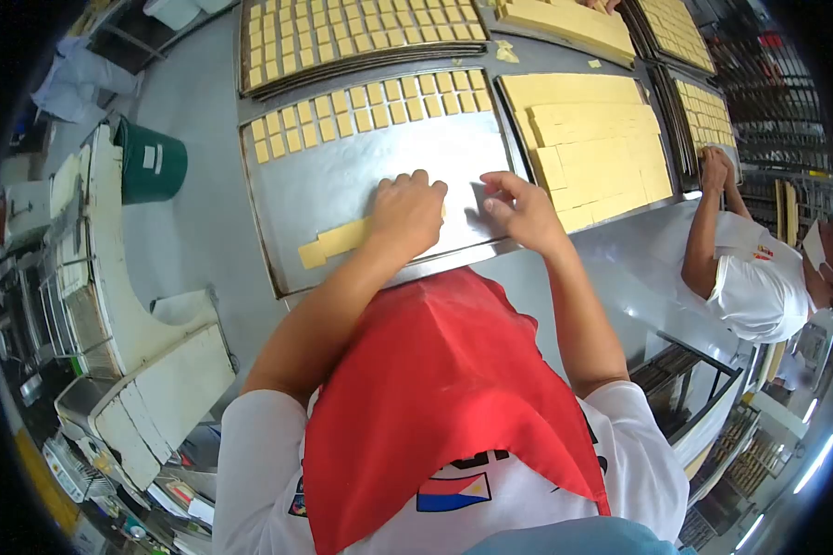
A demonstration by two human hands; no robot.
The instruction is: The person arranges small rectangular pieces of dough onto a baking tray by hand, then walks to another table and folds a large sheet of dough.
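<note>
A metal tray (pixel 319 190) lies in front of me, with two rows of small yellow dough pieces (pixel 379 117) along its far side. Nearer to me, a short row of yellow dough pieces (pixel 342 239) lies on the bare metal. My left hand (pixel 409 215) is curled over the right part of this row, its fingers bent around it; a bit of yellow shows past the fingertips. Just to the right, my right hand (pixel 523 213) hovers over the tray's right side, thumb and fingers apart, nothing visible between them.
Right of the tray lies a yellow dough slab (pixel 602 153) cut into strips. Behind stand stacked trays of dough pieces (pixel 361 46) and another slab (pixel 565 26). A co-worker (pixel 754 282) reaches to a tray at the right. A green bin (pixel 153 162) stands left.
</note>
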